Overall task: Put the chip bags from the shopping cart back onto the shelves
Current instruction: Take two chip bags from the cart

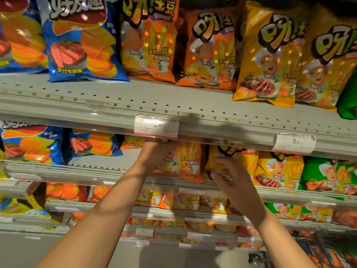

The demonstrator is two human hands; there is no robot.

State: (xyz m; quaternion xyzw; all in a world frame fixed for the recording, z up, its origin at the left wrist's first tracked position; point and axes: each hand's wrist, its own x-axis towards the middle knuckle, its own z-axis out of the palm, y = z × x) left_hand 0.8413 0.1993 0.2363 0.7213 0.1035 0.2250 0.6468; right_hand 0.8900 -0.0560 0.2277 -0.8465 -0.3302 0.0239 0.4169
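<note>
1. Step in hand: shelving an orange bag on the shelf, just above centre.
2. Left hand grips its top; right hand, at 3 o'clock, spread on a yellow bag.
3. Next: push it back, let go.

the single head-worn camera looked forward and slightly upward from close in front of the store shelving, its wide lens bending the upper shelf into a slope that fell toward the right. it sat near enough that the top row of bags filled the upper edge of the view, while both forearms reached in from the bottom edge toward the second shelf. the lower tiers fell away blurred beneath; no other view covered the scene.
</note>
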